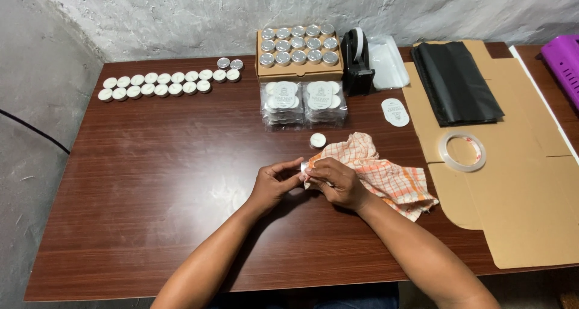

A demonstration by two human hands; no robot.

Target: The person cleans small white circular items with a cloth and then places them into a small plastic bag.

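Note:
My left hand (pixel 274 182) and my right hand (pixel 338 181) meet at the middle of a dark wooden table (pixel 151 194). Between the fingertips sits a small silver tealight candle (pixel 304 166), mostly hidden. My right hand also presses an orange-and-white checked cloth (pixel 386 173) against it; the cloth trails off to the right. One lone white tealight (pixel 318 140) lies just beyond my hands.
Two rows of tealights (pixel 160 85) line the far left. A cardboard tray of silver tealights (pixel 298 47) stands behind two clear packs (pixel 304 103). A tape dispenser (pixel 357 62), round labels (pixel 395 112), black bags (pixel 455 83), a tape roll (pixel 462 151) and flat cardboard (pixel 518 206) fill the right.

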